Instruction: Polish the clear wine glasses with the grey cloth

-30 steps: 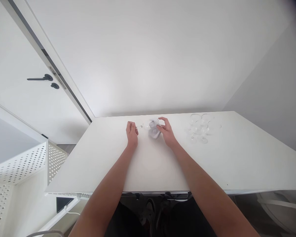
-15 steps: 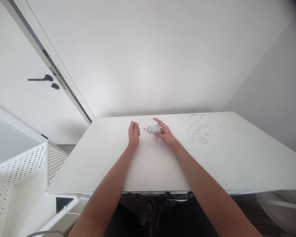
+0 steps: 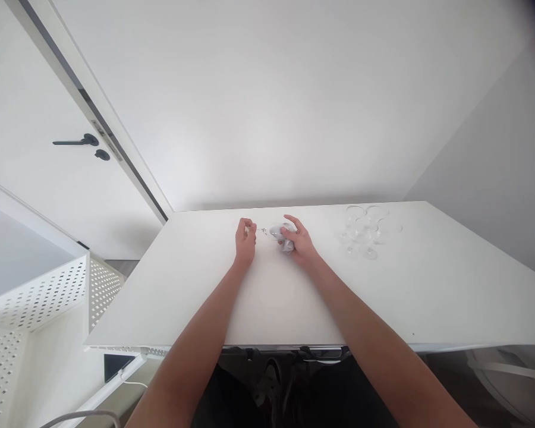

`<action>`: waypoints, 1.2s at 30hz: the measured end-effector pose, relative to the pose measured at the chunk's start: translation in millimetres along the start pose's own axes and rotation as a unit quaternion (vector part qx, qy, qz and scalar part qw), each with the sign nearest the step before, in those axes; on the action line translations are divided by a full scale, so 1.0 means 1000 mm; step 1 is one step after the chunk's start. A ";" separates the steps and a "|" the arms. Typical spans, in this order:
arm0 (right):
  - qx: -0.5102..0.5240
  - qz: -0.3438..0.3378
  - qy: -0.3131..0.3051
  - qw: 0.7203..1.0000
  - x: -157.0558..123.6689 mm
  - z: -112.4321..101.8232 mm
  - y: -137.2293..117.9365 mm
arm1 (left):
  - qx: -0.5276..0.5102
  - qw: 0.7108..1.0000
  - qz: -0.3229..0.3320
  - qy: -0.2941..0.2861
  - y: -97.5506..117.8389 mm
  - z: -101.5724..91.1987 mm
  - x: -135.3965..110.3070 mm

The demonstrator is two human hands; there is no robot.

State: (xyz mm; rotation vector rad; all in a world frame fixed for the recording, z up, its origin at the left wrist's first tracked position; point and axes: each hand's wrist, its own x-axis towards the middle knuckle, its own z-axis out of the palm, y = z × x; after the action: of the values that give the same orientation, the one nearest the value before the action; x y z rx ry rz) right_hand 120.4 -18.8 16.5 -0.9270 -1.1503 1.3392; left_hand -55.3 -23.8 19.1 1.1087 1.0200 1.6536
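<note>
Between left hand (image 3: 245, 242) and right hand (image 3: 303, 244), a stemmed glass (image 3: 275, 232) is clamped by both.

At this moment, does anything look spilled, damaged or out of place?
A dark speck on the table, near its front edge, looks odd against plain white. No spill shows; the clear glasses are too faint to check for cracks.
</note>
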 end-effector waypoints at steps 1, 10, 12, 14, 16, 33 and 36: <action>0.012 0.012 -0.004 1.000 0.000 -0.002 -0.001 | 0.006 1.000 0.011 -0.006 0.001 0.001 -0.001; -0.056 0.002 -0.043 0.997 0.002 -0.011 -0.004 | 0.057 0.998 -0.008 -0.001 -0.002 -0.003 0.003; -0.057 0.012 -0.047 0.997 0.004 -0.012 -0.002 | 0.077 0.997 0.011 -0.009 -0.003 -0.003 0.003; -0.111 -0.047 -0.054 0.991 0.004 -0.011 -0.001 | 0.092 0.996 0.009 0.002 -0.005 -0.003 0.004; -0.150 -0.104 -0.050 0.982 0.005 -0.009 0.001 | 0.093 0.995 -0.006 0.019 -0.005 -0.003 0.004; -0.080 -0.015 -0.054 0.995 0.003 -0.008 -0.002 | 0.104 0.994 0.039 0.014 -0.005 -0.004 0.004; -0.206 -0.113 -0.077 0.969 0.001 -0.011 -0.002 | 0.091 0.995 0.005 0.037 -0.008 -0.005 0.005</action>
State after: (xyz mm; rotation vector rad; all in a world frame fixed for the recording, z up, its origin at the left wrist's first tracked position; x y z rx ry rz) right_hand 131.0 -17.1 16.1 -0.9591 -1.6451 1.0172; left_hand -59.1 -17.6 12.0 1.1791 1.2353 1.6448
